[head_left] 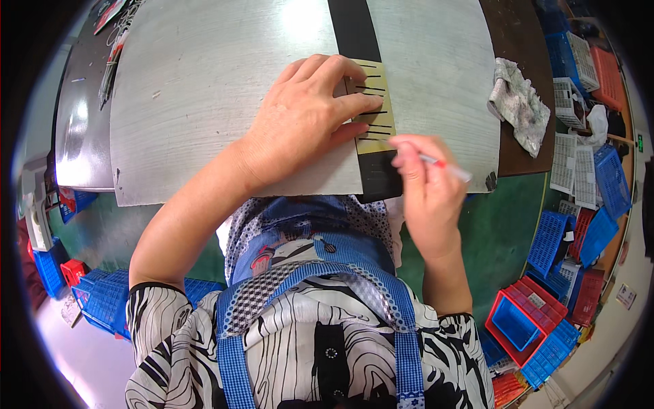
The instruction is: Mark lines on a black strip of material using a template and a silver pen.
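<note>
A long black strip [355,31] lies across the pale board [197,88], running from its far edge to its near edge. On top of the strip rests a yellow slotted template [383,120] with several short dark slits. My left hand [300,112] lies over the template's left side, its fingers spread and their tips pressing on it. In my right hand [432,187] is a pen [458,171], white with a red part and blurred by motion. The right fingertips are at the template's near right corner, above the strip's near end.
A crumpled grey cloth [520,105] lies on the dark table [528,146] right of the board. Several pens [111,68] lie at the far left. Blue, red and white plastic baskets [613,178] stand stacked along the right, and a blue basket [102,300] sits at lower left.
</note>
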`<act>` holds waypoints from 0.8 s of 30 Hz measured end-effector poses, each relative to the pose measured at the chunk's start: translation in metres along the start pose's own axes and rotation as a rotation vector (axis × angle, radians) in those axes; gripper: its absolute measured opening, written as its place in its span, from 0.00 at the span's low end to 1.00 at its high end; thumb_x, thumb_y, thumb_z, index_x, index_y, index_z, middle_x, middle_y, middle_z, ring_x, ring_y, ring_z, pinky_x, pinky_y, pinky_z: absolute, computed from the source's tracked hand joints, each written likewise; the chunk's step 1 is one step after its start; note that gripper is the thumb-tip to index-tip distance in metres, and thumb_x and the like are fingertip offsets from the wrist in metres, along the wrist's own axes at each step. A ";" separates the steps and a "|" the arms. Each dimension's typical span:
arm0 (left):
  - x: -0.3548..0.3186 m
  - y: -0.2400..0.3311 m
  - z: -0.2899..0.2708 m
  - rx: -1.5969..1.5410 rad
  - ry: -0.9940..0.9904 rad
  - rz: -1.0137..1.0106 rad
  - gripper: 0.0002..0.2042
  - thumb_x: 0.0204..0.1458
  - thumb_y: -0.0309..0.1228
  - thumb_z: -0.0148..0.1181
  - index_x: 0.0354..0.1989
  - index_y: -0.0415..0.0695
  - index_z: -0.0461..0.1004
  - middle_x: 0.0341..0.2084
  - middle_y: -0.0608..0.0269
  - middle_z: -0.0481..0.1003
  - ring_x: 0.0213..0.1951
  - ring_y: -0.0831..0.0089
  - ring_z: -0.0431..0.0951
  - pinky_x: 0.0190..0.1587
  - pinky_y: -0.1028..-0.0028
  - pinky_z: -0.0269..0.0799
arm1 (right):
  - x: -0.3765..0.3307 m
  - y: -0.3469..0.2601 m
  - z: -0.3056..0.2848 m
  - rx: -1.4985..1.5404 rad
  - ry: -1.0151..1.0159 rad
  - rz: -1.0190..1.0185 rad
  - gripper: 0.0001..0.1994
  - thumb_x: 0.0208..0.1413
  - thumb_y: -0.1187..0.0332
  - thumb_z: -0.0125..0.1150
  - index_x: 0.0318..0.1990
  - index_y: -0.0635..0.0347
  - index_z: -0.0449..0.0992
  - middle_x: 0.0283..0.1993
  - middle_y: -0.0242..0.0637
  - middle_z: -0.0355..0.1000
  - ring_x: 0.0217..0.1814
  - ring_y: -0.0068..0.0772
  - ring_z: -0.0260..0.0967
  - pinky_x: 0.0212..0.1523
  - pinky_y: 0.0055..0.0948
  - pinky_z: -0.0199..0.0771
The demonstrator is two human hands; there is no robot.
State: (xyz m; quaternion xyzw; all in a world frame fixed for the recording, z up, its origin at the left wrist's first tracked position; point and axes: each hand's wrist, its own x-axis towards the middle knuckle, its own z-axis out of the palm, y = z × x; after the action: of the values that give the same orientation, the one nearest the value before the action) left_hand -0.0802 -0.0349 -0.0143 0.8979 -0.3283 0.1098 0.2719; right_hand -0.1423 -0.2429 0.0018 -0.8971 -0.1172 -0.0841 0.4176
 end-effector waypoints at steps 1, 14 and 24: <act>0.000 -0.002 0.002 0.012 0.015 0.023 0.17 0.50 0.34 0.69 0.51 0.54 0.81 0.50 0.61 0.72 0.51 0.61 0.73 0.60 0.59 0.67 | 0.005 0.005 -0.008 -0.158 0.056 -0.114 0.07 0.65 0.72 0.59 0.38 0.66 0.79 0.33 0.42 0.76 0.30 0.41 0.74 0.32 0.35 0.72; -0.003 0.001 0.000 0.033 -0.069 -0.040 0.28 0.47 0.42 0.71 0.59 0.54 0.74 0.62 0.59 0.69 0.62 0.58 0.71 0.71 0.51 0.58 | 0.018 0.001 0.002 -0.028 0.104 -0.044 0.08 0.66 0.72 0.58 0.37 0.67 0.79 0.36 0.42 0.77 0.33 0.42 0.75 0.35 0.34 0.73; -0.002 0.005 0.003 0.021 -0.003 -0.096 0.37 0.45 0.46 0.73 0.64 0.45 0.67 0.58 0.56 0.73 0.64 0.61 0.70 0.70 0.53 0.59 | 0.025 0.006 0.017 0.153 0.041 -0.034 0.09 0.67 0.70 0.57 0.37 0.65 0.80 0.36 0.43 0.78 0.33 0.44 0.75 0.36 0.35 0.73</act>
State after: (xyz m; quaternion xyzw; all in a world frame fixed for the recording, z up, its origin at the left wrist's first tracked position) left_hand -0.0846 -0.0385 -0.0155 0.9156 -0.2840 0.0988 0.2670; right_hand -0.1157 -0.2300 -0.0067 -0.8586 -0.1302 -0.1002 0.4855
